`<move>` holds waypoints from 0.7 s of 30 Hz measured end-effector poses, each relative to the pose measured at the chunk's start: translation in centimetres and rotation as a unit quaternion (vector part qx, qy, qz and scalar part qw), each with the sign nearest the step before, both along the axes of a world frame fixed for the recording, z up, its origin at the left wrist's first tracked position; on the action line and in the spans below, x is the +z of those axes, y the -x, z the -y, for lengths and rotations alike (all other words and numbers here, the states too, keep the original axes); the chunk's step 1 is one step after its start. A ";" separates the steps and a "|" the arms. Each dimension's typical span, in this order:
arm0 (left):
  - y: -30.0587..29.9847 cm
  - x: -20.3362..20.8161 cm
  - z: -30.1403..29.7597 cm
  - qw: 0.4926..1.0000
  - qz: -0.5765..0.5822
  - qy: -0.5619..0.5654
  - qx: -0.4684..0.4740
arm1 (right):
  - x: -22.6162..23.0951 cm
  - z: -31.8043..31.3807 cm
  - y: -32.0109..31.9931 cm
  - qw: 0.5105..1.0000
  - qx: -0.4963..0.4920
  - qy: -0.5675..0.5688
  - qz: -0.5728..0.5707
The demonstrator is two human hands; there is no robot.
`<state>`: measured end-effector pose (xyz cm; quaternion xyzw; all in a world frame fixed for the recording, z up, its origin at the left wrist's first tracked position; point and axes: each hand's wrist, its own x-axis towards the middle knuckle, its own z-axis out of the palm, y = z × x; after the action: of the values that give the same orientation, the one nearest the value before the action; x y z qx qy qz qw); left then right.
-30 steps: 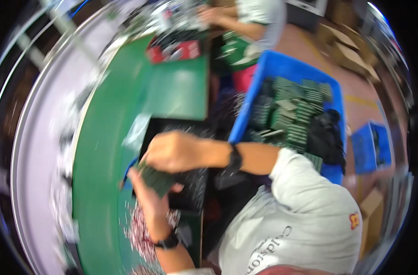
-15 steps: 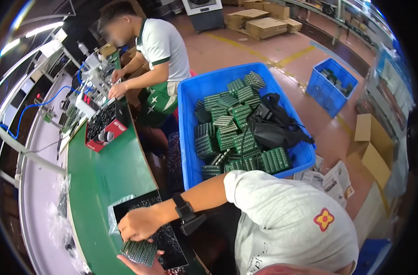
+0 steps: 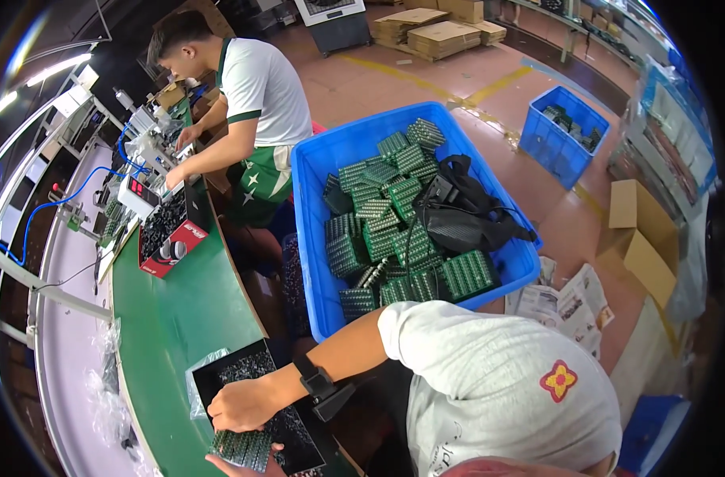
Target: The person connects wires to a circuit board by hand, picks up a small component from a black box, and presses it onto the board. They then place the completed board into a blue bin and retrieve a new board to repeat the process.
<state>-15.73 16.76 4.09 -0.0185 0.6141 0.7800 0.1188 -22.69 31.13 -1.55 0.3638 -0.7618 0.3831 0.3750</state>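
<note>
A green circuit board panel (image 3: 243,451) with rows of small parts lies tilted in my left hand (image 3: 272,467), whose fingers and thumb close around its edges from below. Above its far edge is my right hand (image 3: 241,405), fingers bent and closed downward. Its fingertips are hidden, so whatever they pinch does not show. Under both hands lies a shallow black tray (image 3: 313,455) strewn with tiny loose parts. A black band with a small box (image 3: 318,385) is strapped round my right wrist.
A large blue bin (image 3: 308,230) beside me holds many green boards and a black bag (image 3: 470,222). Along the green bench (image 3: 171,318), a red box (image 3: 171,246) of black parts stands near a seated co-worker (image 3: 267,87). Clear plastic bags (image 3: 108,397) lie leftward.
The view has shifted slightly, moving the bin and co-worker a little left in the picture. My right hand stays over the board, which my left hand still holds.
</note>
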 end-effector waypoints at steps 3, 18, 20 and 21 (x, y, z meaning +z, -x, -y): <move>0.0 0.0 0.6 0.999 -0.027 -0.012 0.032 | 0.5 0.1 1.4 0.995 0.087 0.026 -0.049; 2.5 -1.2 2.1 0.980 -0.033 -0.167 -0.107 | 2.8 -2.0 0.2 0.994 0.103 -0.005 0.045; 2.5 -1.2 2.1 0.980 -0.034 -0.156 -0.120 | 3.1 -2.0 -0.1 0.992 0.087 0.003 0.094; 2.5 -1.0 2.1 0.980 -0.026 -0.158 -0.116 | 3.5 -2.3 -0.1 0.993 0.080 0.003 0.091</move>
<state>-18.26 14.66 3.05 0.0924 0.4838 0.8484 0.1938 -22.61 33.42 1.92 0.3863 -0.7596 0.4460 0.2735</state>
